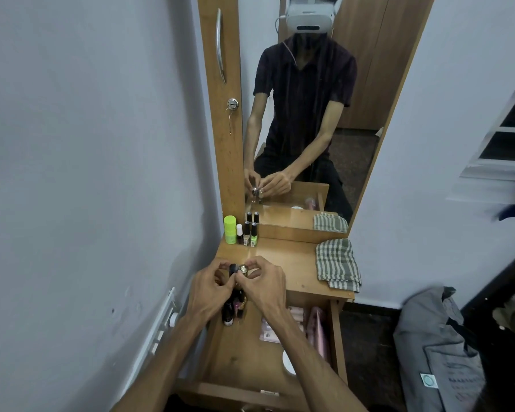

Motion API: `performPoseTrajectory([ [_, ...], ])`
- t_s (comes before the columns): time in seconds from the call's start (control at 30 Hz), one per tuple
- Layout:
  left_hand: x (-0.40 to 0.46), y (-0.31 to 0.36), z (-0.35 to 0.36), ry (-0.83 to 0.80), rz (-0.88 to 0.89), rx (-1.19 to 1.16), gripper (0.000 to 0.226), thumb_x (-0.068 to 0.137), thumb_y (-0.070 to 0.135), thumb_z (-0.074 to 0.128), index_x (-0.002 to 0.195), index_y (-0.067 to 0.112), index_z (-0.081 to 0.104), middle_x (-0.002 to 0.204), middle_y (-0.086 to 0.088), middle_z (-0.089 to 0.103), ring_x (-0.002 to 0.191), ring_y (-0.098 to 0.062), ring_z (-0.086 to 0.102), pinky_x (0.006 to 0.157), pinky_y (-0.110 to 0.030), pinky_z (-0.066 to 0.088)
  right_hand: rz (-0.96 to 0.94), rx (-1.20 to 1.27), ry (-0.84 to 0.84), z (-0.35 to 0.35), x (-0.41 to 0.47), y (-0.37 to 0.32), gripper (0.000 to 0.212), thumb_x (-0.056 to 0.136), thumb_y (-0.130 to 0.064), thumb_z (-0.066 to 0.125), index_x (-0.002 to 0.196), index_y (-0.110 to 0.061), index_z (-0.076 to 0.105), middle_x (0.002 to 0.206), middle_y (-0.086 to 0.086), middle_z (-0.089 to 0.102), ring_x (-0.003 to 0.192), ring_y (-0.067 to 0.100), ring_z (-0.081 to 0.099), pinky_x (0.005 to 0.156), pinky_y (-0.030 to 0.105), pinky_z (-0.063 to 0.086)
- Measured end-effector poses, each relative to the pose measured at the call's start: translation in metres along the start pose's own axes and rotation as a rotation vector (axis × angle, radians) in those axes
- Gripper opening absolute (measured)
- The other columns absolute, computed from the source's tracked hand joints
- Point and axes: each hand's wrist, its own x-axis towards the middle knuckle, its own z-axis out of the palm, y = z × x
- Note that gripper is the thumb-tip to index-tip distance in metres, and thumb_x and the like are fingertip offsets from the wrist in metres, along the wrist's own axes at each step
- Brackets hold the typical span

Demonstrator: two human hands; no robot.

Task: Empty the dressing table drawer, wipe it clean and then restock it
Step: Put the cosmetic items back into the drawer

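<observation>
The wooden drawer (244, 352) of the dressing table stands pulled open below the tabletop (286, 263). My left hand (210, 289) and my right hand (263, 285) meet above the drawer's far left corner, both gripping a bunch of small cosmetic bottles (238, 270) with dark and gold caps. More of the bunch hangs below my hands (231, 310). Pink packets (298, 319) and a white round lid (289, 362) lie in the drawer's right part. On the tabletop stand a green jar (229, 229) and nail polish bottles (249, 233), with a folded checked cloth (336, 264) at the right.
A tall mirror (309, 114) rises behind the tabletop and reflects a person. A wooden side door with a handle and key (232, 105) stands left of it. A wall runs close on the left. A grey bag (437, 352) sits on the floor at the right.
</observation>
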Motion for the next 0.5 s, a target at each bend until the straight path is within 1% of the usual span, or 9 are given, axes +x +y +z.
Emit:
performPoseTrajectory([
  [0.07, -0.010, 0.001, -0.004, 0.012, 0.014, -0.004, 0.024, 0.077, 0.054, 0.065, 0.101, 0.050, 0.062, 0.089, 0.035, 0.066, 0.079, 0.005, 0.066, 0.059, -0.004, 0.048, -0.018, -0.012, -0.011, -0.001, -0.009, -0.001, 0.031, 0.069, -0.040, 0.076, 0.098, -0.029, 0.078, 0.073, -0.010, 0.076, 0.071, 0.001, 0.071, 0.074, 0.029, 0.060],
  [0.17, -0.025, 0.000, -0.006, 0.013, 0.035, -0.023, 0.029, 0.080, 0.045, 0.068, 0.109, 0.044, 0.066, 0.094, 0.037, 0.067, 0.085, 0.007, 0.066, 0.068, -0.002, 0.046, -0.060, -0.021, -0.021, -0.005, -0.023, -0.003, 0.033, 0.071, -0.036, 0.076, 0.103, -0.028, 0.080, 0.079, -0.011, 0.078, 0.075, 0.002, 0.072, 0.075, 0.029, 0.060],
  [0.2, -0.030, -0.001, -0.007, 0.010, 0.046, -0.030, 0.030, 0.080, 0.040, 0.069, 0.110, 0.043, 0.067, 0.096, 0.036, 0.067, 0.086, 0.007, 0.066, 0.070, -0.002, 0.046, -0.073, -0.022, -0.025, -0.006, -0.028, -0.004, 0.032, 0.071, -0.035, 0.076, 0.103, -0.029, 0.080, 0.079, -0.011, 0.078, 0.075, 0.001, 0.072, 0.074, 0.028, 0.060],
  [0.27, -0.039, -0.004, -0.009, -0.001, 0.054, -0.045, 0.032, 0.080, 0.035, 0.071, 0.111, 0.041, 0.070, 0.095, 0.032, 0.070, 0.083, 0.003, 0.068, 0.070, -0.005, 0.048, -0.086, -0.024, -0.045, -0.007, -0.038, -0.004, 0.030, 0.072, -0.033, 0.074, 0.101, -0.031, 0.081, 0.076, -0.011, 0.077, 0.073, 0.002, 0.072, 0.072, 0.027, 0.059],
  [0.4, -0.052, -0.012, -0.009, -0.010, 0.020, -0.040, 0.031, 0.076, 0.042, 0.069, 0.106, 0.034, 0.075, 0.087, 0.026, 0.071, 0.077, -0.001, 0.068, 0.068, -0.021, 0.057, -0.095, -0.045, -0.053, -0.006, -0.053, -0.002, 0.027, 0.072, -0.033, 0.074, 0.098, -0.028, 0.081, 0.078, -0.012, 0.077, 0.072, 0.001, 0.070, 0.069, 0.026, 0.058],
  [0.43, -0.055, -0.014, -0.010, -0.011, 0.012, -0.032, 0.031, 0.075, 0.043, 0.069, 0.104, 0.033, 0.075, 0.083, 0.024, 0.071, 0.074, -0.002, 0.067, 0.066, -0.022, 0.057, -0.087, -0.053, -0.053, -0.005, -0.055, -0.001, 0.029, 0.071, -0.034, 0.074, 0.098, -0.027, 0.081, 0.079, -0.012, 0.077, 0.073, 0.001, 0.070, 0.070, 0.024, 0.058],
  [0.5, -0.061, -0.015, -0.012, -0.020, 0.006, -0.008, 0.031, 0.075, 0.044, 0.069, 0.103, 0.033, 0.075, 0.078, 0.023, 0.069, 0.072, -0.003, 0.066, 0.064, -0.021, 0.056, -0.075, -0.056, -0.056, -0.002, -0.061, 0.002, 0.032, 0.070, -0.034, 0.074, 0.100, -0.027, 0.081, 0.080, -0.011, 0.077, 0.074, 0.001, 0.071, 0.072, 0.022, 0.057],
])
